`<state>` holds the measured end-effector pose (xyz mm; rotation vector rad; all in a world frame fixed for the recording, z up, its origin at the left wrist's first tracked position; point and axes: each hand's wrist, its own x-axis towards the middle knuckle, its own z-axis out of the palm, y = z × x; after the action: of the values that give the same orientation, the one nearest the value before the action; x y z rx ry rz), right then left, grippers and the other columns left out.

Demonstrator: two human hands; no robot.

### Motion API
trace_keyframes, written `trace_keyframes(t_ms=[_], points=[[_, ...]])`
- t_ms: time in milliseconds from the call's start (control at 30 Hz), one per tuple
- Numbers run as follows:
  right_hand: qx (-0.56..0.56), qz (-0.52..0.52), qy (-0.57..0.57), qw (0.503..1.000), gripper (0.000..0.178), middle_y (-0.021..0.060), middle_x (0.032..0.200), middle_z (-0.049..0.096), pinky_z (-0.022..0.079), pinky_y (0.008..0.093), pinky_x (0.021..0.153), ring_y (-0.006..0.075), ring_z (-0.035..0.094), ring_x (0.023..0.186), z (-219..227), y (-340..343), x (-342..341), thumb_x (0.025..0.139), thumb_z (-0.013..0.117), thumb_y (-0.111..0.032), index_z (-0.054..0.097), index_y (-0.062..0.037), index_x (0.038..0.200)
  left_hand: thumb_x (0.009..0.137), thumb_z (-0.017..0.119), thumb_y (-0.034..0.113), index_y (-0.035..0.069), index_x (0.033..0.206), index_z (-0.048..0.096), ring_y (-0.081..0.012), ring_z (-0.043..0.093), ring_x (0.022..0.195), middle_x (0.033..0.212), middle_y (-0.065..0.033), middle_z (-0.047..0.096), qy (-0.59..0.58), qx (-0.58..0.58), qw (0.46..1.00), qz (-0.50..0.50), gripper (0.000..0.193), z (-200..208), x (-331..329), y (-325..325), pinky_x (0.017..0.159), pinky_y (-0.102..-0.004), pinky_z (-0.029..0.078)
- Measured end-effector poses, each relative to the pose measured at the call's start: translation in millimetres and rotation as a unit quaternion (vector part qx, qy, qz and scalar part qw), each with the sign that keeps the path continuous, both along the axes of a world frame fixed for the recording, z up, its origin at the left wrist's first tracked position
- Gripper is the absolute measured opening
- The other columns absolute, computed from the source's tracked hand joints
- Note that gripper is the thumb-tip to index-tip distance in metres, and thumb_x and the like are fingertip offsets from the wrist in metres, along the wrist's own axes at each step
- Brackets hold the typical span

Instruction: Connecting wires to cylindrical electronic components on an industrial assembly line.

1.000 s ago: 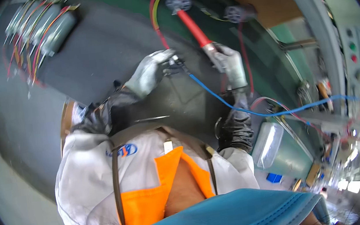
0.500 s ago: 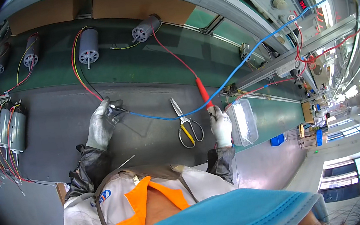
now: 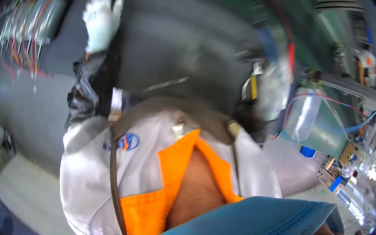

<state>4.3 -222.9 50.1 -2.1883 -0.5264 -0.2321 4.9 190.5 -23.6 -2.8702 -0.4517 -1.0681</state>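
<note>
Left hand (image 3: 102,20) in a white glove reaches far-left across the grey bench (image 3: 180,48), fingers loosely spread beside the row of grey cylindrical motors with red wires (image 3: 31,24), while the blurred right hand (image 3: 272,90) near the yellow-handled tool (image 3: 253,87) has a grip I cannot tell.

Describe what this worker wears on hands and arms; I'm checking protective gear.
Both the left hand and the blurred right hand wear white gloves. Dark, shiny sleeve covers run up the forearms over a white jacket with an orange collar.
</note>
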Motion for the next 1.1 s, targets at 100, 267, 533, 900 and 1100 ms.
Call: trace_keyframes(t_ms=[100,267,533,900,1100], points=[[-0.139,-0.204,0.258,0.934,0.049,0.0059,0.098,0.071,0.048,0.0207,0.068,0.0062,0.06,0.075,2,-17,34,0.098,0.066,-0.016,0.054,0.0027,0.142,0.09,0.07,0.026,-0.005,0.111,0.068,-0.0418,0.061,0.11,0.109,-0.0236,0.068,-0.04,-0.032,0.999,0.013,0.037,16,-36,6,0.101,-0.0473,0.046],[0.092,-0.031,0.404,0.91,0.038,0.0027,0.098,0.069,0.054,0.023,0.074,0.0079,0.066,0.082,-23,-17,32,0.102,0.061,-0.012,0.06,-0.0022,0.139,0.09,0.07,0.044,0.01,0.119,0.069,-0.0363,0.061,0.109,0.119,-0.0116,0.067,0.234,-0.408,0.867,-0.168,0.044,-6,-69,-64,0.094,-0.0471,0.049],[0.08,0.108,0.326,0.936,0.038,0.0059,0.099,0.072,0.053,0.0244,0.074,0.0114,0.067,0.083,-11,60,118,0.102,0.061,-0.016,0.06,0.0016,0.136,0.077,0.067,0.023,0.015,0.112,0.068,-0.0255,0.056,0.092,0.095,-0.0073,0.056,0.293,-0.109,0.821,-0.477,0.036,-3,-108,-96,0.078,-0.0391,0.045],[-0.04,-0.115,-0.126,0.985,0.078,0.0293,0.134,0.06,0.053,0.0407,0.093,0.0401,0.066,0.114,-85,135,340,0.086,0.076,-0.03,0.042,0.0019,0.149,0.077,0.073,0.043,0.015,0.086,0.074,-0.0315,0.062,0.092,0.093,-0.0071,0.063,0.601,-0.133,0.76,-0.211,0.03,4,-246,15,0.081,-0.04,0.048],[0.571,-0.127,0.194,0.788,0.089,0.011,0.14,0.059,0.056,0.0407,0.096,0.023,0.064,0.118,-118,215,390,0.089,0.075,-0.025,0.023,-0.021,0.161,0.09,0.065,0.018,0.004,0.11,0.072,-0.0344,0.067,0.097,0.104,-0.0144,0.071,0.373,-0.392,0.781,-0.311,0.025,39,-191,-3,0.089,-0.0416,0.054]])
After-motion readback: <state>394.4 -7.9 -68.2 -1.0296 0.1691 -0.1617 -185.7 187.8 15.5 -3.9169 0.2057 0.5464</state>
